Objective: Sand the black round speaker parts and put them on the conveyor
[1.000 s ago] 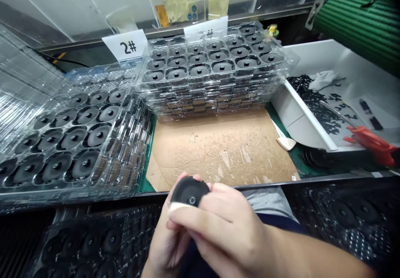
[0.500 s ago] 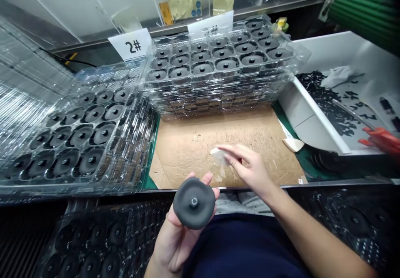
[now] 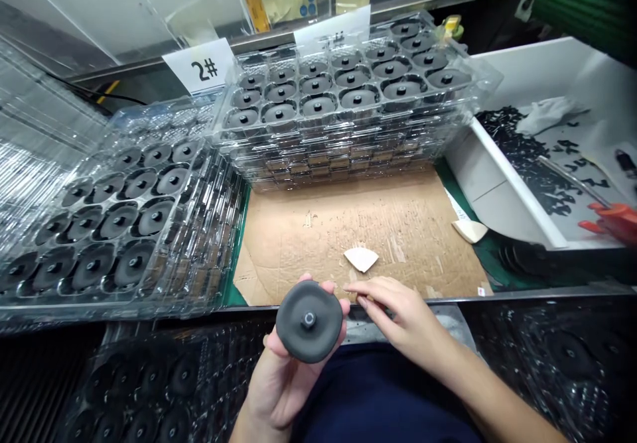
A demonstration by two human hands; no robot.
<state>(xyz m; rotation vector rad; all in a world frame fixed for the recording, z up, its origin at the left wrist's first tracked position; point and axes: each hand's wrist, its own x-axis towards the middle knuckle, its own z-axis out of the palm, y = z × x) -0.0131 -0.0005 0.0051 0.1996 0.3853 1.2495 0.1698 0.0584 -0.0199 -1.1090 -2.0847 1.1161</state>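
Observation:
My left hand (image 3: 279, 380) holds a round black rubber-like disc (image 3: 323, 337) from below, its small raised centre stub facing up. The fingers wrap around the disc's edge. Just right of the disc, my right hand (image 3: 398, 310) hovers over the cardboard's near edge, fingers stretched out and thumb apart, with nothing visible in them. A white wedge-shaped pad (image 3: 361, 258), perhaps a sponge, lies on the cardboard sheet (image 3: 293, 251) beyond my right fingertips, apart from them.
Clear plastic trays of black discs are stacked at the back (image 3: 348, 131) and left (image 3: 164, 251). A white bin (image 3: 517, 184) at right holds small black pieces and red-handled pliers (image 3: 614, 217). Another white wedge (image 3: 470, 231) lies beside it. More trays (image 3: 144, 390) sit below the bench edge.
My right hand has let go of the white wedge-shaped pad on the cardboard and come back nearer to the disc. My left hand keeps the disc in nearly the same spot.

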